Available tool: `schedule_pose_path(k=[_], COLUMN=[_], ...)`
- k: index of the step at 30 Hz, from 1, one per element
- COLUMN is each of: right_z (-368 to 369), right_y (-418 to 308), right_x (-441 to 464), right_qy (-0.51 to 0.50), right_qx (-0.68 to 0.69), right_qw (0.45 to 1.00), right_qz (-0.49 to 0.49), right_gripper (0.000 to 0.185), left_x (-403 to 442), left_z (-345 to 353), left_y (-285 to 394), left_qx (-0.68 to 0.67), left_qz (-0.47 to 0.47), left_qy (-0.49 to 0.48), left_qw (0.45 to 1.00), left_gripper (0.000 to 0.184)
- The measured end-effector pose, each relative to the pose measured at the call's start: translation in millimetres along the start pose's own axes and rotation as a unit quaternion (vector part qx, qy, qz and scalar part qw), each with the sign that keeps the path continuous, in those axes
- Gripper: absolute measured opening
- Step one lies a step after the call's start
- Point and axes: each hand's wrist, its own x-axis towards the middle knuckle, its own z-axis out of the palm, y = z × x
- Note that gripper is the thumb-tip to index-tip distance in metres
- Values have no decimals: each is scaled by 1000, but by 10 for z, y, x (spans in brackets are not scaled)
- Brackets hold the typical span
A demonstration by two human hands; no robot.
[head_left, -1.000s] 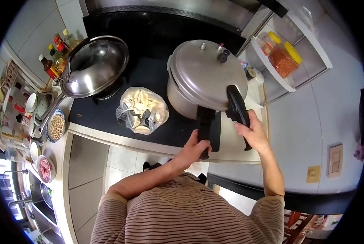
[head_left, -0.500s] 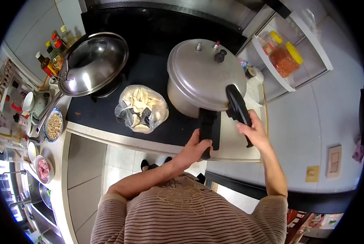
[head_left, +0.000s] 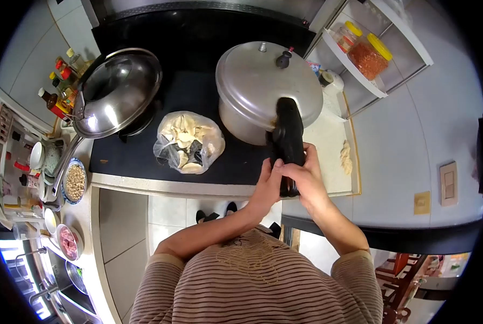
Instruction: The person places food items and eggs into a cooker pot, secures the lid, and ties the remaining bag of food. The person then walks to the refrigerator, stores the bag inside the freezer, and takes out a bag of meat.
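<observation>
- Two hands hold one big silver pressure cooker by its long black handles.
- The pressure cooker (head_left: 241, 121) sits on the black stove top (head_left: 125, 162), just ahead of both hands. Its round body is past the fingers, and only the handles reach back to them.
- The lid (head_left: 252, 75) is on top of the pot. The lid handle (head_left: 289, 124) points back to the person and lies over the pot handle (head_left: 291, 187).
- The left hand (head_left: 265, 186) is curled in close on the left side of the handles. Its thumb is up near the other thumb.
- The right hand (head_left: 306, 175) is wrapped round the right side of the handles. Its thumb lies across the top, and its fingers go down the far side, where some are hard to see.
- A clear plastic bag (head_left: 190, 143) of pale, flat pieces lies on the stove top, to the left of the pot and near the left hand, not touching it.
- Farther left is a wok with a shiny steel wok lid (head_left: 120, 89).
- A bowl of pale beans (head_left: 75, 181) and a bowl of raw meat (head_left: 68, 241) sit on the left part of the counter (head_left: 92, 237).
- A jar with a yellow cap (head_left: 370, 58) is up on the right, on a white corner shelf (head_left: 355, 67), well apart from the hands.
</observation>
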Motion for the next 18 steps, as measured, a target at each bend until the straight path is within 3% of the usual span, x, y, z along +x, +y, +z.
schedule_pose_path(k=[1, 8, 11, 12, 13, 14, 16, 17, 18], right_z=[40, 180, 216, 274, 333, 383, 500, 702, 944], right_y=[26, -43, -104, -159, -186, -156, 236, 285, 383], right_x=[-1, -63, -117, -216, -332, -453, -574, -660, -616], right_qy=[8, 36, 30, 87, 140, 187, -5, -91, -114], right_qx=[-5, -7, -7, -139, -265, -379, -213, -192, -168], right_qw=[1000, 999, 999, 975, 909, 806, 853, 907, 956], right_qz=[-11, -1, -7, -151, -290, -415, -477, -364, -210], right_gripper=[52, 49, 44, 44, 45, 46, 47, 46, 52], left_x=[-32, 35, 13, 3, -44, -96, 25, 82, 171], left_z=[-4, -148, -509, -706, -928, -1173, -1701, -1959, -2172], left_y=[91, 46, 18, 27, 140, 266, 344, 391, 426], left_qx=[7, 104, 127, 140, 169, 196, 225, 326, 422], left_qz=[-44, -81, 65, 126, 175, 222, 311, 306, 301], left_qy=[-2, -29, -19, -20, 39, 99, 243, 274, 300], left_qw=[999, 991, 990, 982, 969, 950, 891, 852, 801], left_gripper=[50, 51, 42, 40, 34, 28, 23, 25, 28])
